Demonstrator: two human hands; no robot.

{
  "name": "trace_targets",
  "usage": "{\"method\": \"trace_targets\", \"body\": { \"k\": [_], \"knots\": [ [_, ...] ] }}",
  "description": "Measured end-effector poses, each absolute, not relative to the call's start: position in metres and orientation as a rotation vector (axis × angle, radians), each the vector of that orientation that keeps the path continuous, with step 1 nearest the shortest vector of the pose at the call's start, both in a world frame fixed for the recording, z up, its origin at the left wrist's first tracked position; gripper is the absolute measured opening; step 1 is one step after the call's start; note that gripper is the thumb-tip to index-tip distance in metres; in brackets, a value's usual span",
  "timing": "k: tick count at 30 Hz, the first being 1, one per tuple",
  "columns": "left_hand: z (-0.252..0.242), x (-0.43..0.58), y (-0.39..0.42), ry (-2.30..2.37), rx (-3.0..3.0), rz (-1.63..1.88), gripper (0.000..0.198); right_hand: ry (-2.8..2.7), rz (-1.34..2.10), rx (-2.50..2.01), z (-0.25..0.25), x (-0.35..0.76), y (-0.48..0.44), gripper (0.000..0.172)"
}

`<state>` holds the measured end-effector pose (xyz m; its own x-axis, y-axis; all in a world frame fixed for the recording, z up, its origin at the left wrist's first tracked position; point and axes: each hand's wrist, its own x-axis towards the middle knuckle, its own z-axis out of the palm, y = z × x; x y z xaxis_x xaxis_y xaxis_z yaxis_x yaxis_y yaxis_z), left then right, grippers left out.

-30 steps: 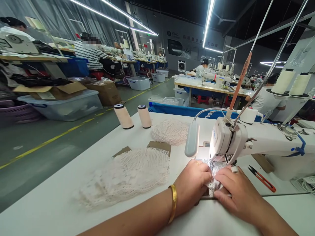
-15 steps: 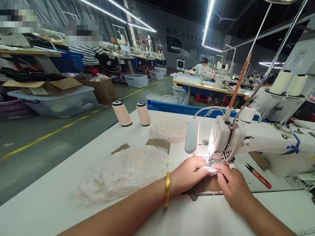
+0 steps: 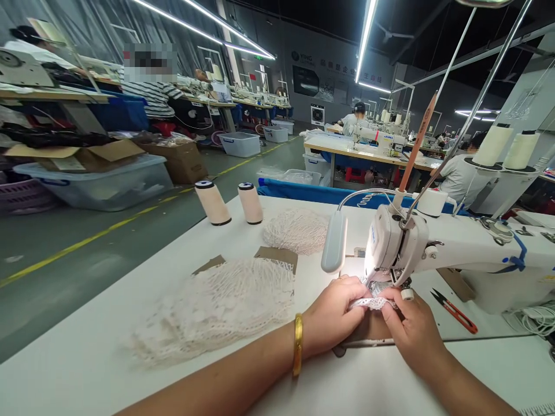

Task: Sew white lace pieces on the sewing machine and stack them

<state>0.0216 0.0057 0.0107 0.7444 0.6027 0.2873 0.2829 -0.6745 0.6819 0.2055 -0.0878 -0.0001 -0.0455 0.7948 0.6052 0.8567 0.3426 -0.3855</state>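
A small white lace piece [image 3: 372, 301] lies stretched just in front of the presser foot of a white sewing machine [image 3: 451, 254]. My left hand [image 3: 333, 315], with a gold bangle on its wrist, pinches the lace's left end. My right hand [image 3: 411, 329] pinches its right end, fingers closed. Both hands rest on the white table [image 3: 87, 358] right at the needle area, lit by the machine's small lamp [image 3: 335, 249].
A large heap of white lace [image 3: 217, 306] on cardboard lies left of my hands, a smaller heap [image 3: 295, 231] behind it. Two thread cones [image 3: 212, 202] stand at the far edge. Red-handled snips [image 3: 454, 311] lie right of the needle. Other people sew at tables beyond the aisle.
My hands drew closer to the needle and lifted the lace from flat under my palms into a strip pinched between them. The view shifted slightly.
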Motion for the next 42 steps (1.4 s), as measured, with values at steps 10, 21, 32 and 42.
{"method": "trace_targets", "body": {
  "k": [10,21,32,42],
  "knots": [
    [0.011,0.025,0.0,0.714,2.355,0.745,0.029,-1.825,-0.132,-1.468,0.0,0.202,-0.085,0.023],
    [0.0,0.003,-0.017,0.39,2.679,0.821,0.016,-2.412,0.011,-1.326,0.005,0.223,-0.102,0.02],
    [0.008,0.0,-0.022,0.383,2.854,0.829,0.026,-2.434,0.004,-1.393,0.008,0.221,-0.103,0.016],
    [0.0,0.008,-0.005,0.396,2.923,0.931,0.025,-2.318,-0.117,-1.423,-0.005,0.224,-0.093,0.019]
  ]
}}
